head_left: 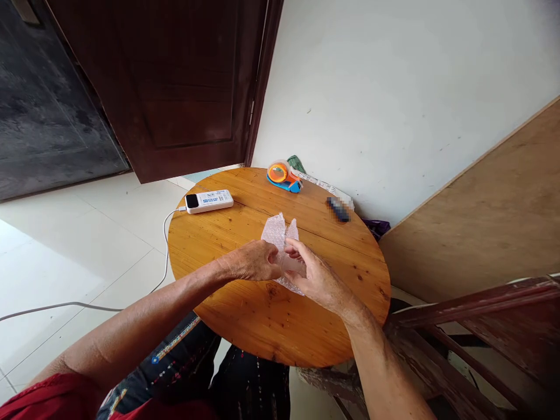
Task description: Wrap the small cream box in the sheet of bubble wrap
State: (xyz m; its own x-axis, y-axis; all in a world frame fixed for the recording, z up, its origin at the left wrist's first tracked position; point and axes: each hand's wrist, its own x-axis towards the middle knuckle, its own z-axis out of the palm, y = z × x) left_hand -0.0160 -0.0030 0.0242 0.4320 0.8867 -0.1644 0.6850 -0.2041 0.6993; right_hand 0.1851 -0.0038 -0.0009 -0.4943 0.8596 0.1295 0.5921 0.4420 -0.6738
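A piece of clear bubble wrap (275,230) lies near the middle of the round wooden table (245,315), with its upper edges standing up in two points. My left hand (259,261) is at its left side, fingers curled and closed on the wrap. On the right side, my right hand (312,274) has its thumb and fingers apart around the wrap's right part, and it does not visibly grip it. Whatever may lie inside the wrap is partly hidden by my fingers and cannot be made out.
A white power bank (214,200) with a cable sits at the table's left. An orange and blue tape dispenser (284,176) stands at the back. A blurred dark object (338,209) lies at the right rear. A wooden chair (472,303) is at the right.
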